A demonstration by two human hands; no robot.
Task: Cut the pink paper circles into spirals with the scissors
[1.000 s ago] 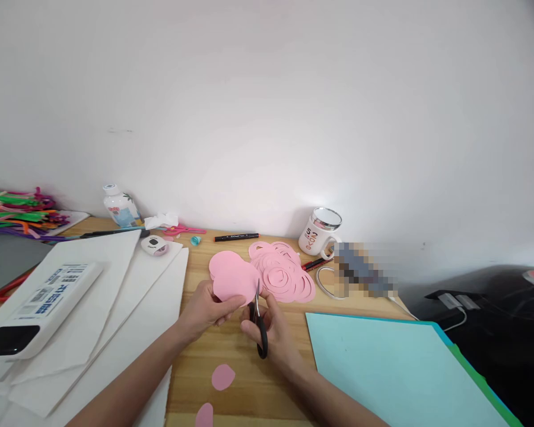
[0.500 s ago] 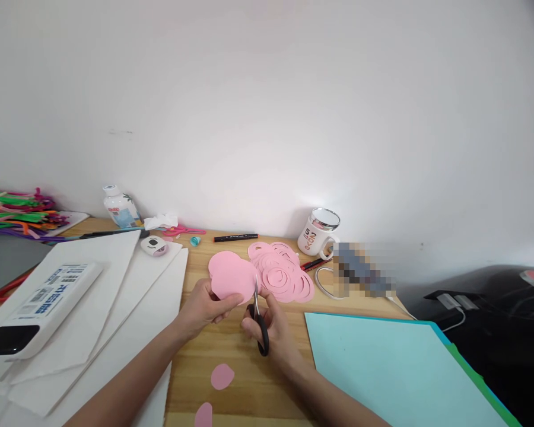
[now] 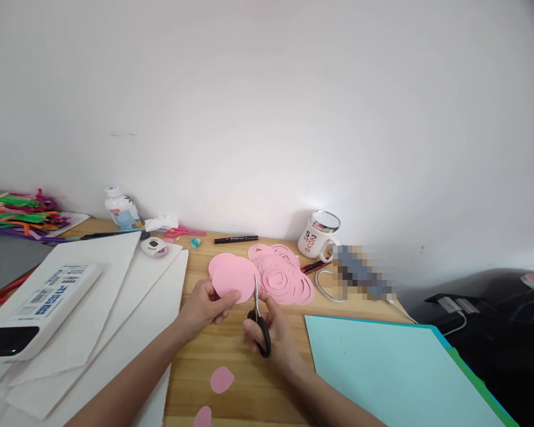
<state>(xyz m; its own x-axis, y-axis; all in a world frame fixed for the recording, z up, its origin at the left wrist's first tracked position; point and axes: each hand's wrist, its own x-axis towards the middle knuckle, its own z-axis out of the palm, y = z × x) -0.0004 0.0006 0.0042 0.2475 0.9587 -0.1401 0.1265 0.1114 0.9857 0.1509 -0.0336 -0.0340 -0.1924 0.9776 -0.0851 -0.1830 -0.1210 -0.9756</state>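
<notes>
My left hand pinches a rounded piece of pink paper between thumb and fingers, above the wooden table. My right hand grips black-handled scissors, their blades pointing away from me at the right edge of that paper. Whether the blades bite into it I cannot tell. Another pink rounded shape shows behind the held piece. Just beyond lies a heap of pink paper cut in rings and spirals. Nearer me, a pink petal-shaped piece rests on the wood, with a second one at the bottom edge.
White sheets carrying a white device cover the left side. A turquoise sheet lies at the right. Along the wall stand a white bottle and a mug, with a black marker between them.
The view has shifted very slightly. Both hands keep their grips, with the scissors still at the right edge of the pink paper.
</notes>
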